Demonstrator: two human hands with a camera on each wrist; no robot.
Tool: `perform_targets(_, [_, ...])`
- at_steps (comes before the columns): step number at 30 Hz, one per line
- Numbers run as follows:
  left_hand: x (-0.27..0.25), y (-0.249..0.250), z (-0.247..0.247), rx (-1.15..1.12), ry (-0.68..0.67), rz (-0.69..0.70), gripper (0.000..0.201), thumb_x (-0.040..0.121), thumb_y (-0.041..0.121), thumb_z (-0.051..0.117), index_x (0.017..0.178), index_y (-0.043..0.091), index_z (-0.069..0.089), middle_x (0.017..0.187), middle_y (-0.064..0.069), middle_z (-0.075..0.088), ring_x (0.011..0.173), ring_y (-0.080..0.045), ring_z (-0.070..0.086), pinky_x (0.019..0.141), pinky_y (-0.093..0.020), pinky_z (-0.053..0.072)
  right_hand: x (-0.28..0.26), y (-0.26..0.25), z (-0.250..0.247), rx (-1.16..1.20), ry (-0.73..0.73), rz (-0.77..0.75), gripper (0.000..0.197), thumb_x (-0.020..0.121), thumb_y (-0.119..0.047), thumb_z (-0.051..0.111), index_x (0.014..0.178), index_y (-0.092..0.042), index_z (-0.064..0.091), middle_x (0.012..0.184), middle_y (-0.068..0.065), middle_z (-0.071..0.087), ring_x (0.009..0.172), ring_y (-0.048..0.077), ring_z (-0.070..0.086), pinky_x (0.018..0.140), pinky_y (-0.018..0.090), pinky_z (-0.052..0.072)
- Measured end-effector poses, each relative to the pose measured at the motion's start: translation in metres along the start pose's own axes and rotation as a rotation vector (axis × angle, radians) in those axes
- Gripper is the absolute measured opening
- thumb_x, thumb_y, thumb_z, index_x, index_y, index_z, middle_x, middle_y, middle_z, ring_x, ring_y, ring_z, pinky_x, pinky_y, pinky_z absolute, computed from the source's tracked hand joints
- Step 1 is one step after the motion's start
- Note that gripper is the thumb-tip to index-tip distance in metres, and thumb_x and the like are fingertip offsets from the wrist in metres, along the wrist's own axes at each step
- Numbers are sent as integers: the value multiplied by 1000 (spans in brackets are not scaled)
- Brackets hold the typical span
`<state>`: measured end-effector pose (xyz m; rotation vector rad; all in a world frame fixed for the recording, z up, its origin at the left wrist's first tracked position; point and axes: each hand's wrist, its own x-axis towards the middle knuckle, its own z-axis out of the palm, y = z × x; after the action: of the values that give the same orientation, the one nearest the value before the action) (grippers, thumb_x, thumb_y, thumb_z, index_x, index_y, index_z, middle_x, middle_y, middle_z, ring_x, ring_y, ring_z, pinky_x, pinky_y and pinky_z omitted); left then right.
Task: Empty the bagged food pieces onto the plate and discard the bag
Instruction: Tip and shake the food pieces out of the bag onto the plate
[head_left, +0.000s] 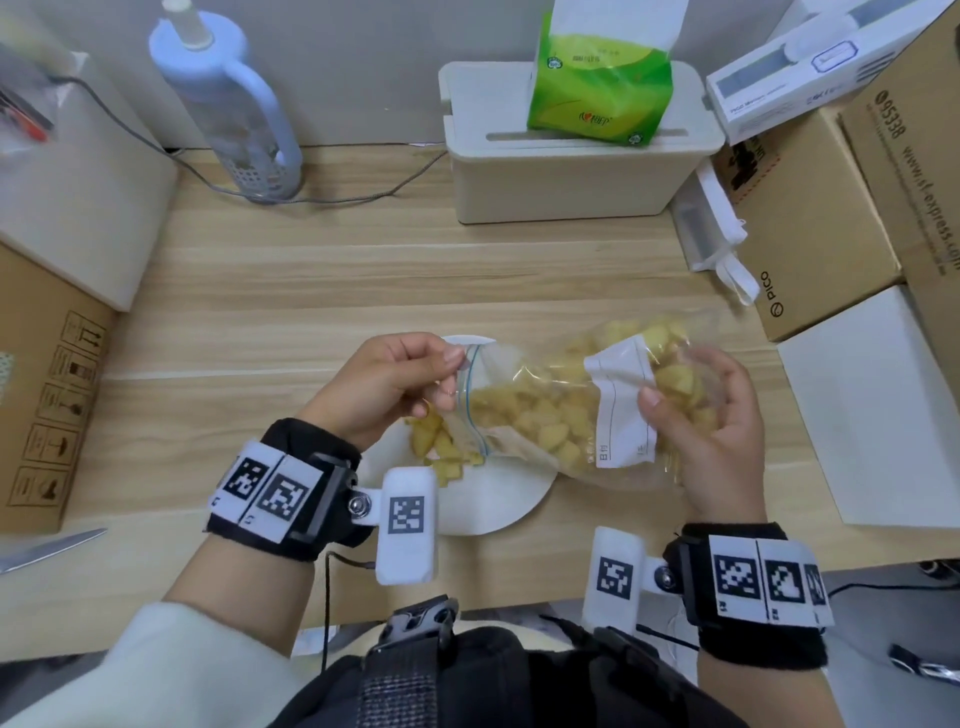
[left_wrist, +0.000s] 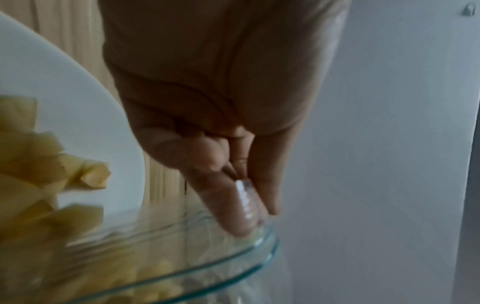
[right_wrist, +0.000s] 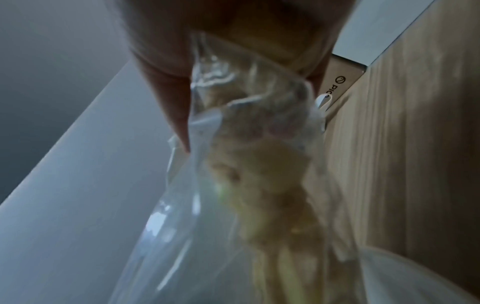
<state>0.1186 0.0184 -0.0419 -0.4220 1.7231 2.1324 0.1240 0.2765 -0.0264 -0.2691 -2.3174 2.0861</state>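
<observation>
A clear zip bag (head_left: 566, 410) full of yellow food pieces (head_left: 550, 426) lies tilted above a white plate (head_left: 498, 499), its open mouth to the left and lower. My left hand (head_left: 415, 374) pinches the blue-lined rim of the mouth (left_wrist: 259, 242). My right hand (head_left: 711, 415) grips the bag's raised bottom end (right_wrist: 249, 127), thumb on its white label. Several pieces (head_left: 441, 452) lie on the plate (left_wrist: 78, 115) under the mouth, partly hidden by my left hand.
A white cable box (head_left: 571, 166) with a green tissue pack (head_left: 597, 88) stands at the back, a water bottle (head_left: 228, 104) back left. Cardboard boxes (head_left: 831, 208) crowd the right, another box (head_left: 47, 405) the left. A knife blade (head_left: 52, 545) lies front left.
</observation>
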Motion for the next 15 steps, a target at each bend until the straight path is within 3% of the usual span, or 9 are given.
perform_targets(3, [1, -7, -6, -13, 67, -61, 10, 75, 21, 61, 70, 12, 61, 44, 6, 59, 39, -2, 54, 35, -12, 32, 1, 1, 7, -45, -23, -5, 43, 71, -9, 73, 100, -34, 55, 110, -13, 57, 91, -11, 57, 83, 24, 49])
perform_targets(6, [3, -11, -6, 15, 79, -75, 11, 81, 15, 57, 72, 9, 59, 44, 6, 59, 38, -1, 53, 34, -11, 27, 1, 4, 13, -68, -24, 14, 43, 70, -9, 74, 98, -36, 55, 106, -17, 57, 89, -9, 58, 85, 33, 51])
perform_targets(9, [-1, -6, -4, -84, 38, -2, 12, 75, 18, 57, 66, 10, 58, 44, 5, 58, 37, -2, 52, 33, -11, 24, -1, 1, 10, -34, 12, -14, 43, 71, -9, 73, 96, -38, 54, 105, -17, 57, 84, -13, 58, 79, 21, 52])
perform_targets(11, [0, -7, -3, -169, 34, 14, 14, 72, 17, 56, 60, 12, 61, 43, 4, 58, 36, -3, 52, 33, -12, 26, 1, -1, 6, -30, 28, -43, 43, 70, -8, 73, 101, -32, 55, 104, -17, 57, 83, -16, 57, 74, 13, 51])
perform_targets(13, [2, -13, -1, -146, 66, -39, 16, 80, 12, 55, 64, 10, 59, 42, 4, 59, 36, -3, 54, 33, -11, 26, 2, 1, 6, -30, 31, -36, 46, 70, -5, 74, 108, -22, 55, 104, -18, 56, 84, -17, 57, 74, 14, 52])
perform_targets(15, [5, -16, 2, -88, 66, -65, 15, 83, 12, 53, 69, 8, 56, 43, 4, 59, 38, -2, 55, 33, -11, 26, 2, 3, 7, -50, 35, -32, 44, 70, -4, 73, 107, -20, 55, 104, -19, 56, 85, -18, 56, 75, 15, 50])
